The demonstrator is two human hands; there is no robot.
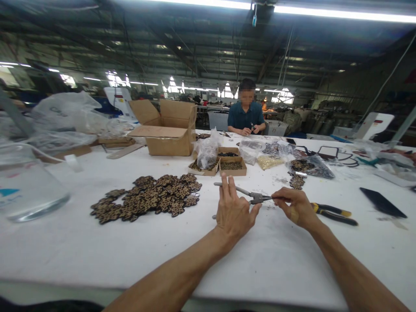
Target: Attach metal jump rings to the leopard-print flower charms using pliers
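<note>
A pair of grey-handled pliers (pixel 256 198) is in my left hand (pixel 233 210), jaws pointing right and handles spread apart. Two fingers of that hand stretch up past the upper handle. At the jaw tips, my right hand (pixel 297 208) is closed in a pinch; whatever lies between its fingers is hidden or too small to name. Yellow-and-black pliers (pixel 336 213) rest on the table, partly behind my right hand. To the left spreads a heap of leopard-print scalloped pieces (pixel 152 197).
On the white table (pixel 162 255) stand an open cardboard box (pixel 170 141) and small trays of metal bits (pixel 232 166). Clear bags (pixel 273 158) lie behind, a phone-like black slab (pixel 382 202) at right, a clear container (pixel 29 186) at left. A co-worker (pixel 246 115) sits opposite.
</note>
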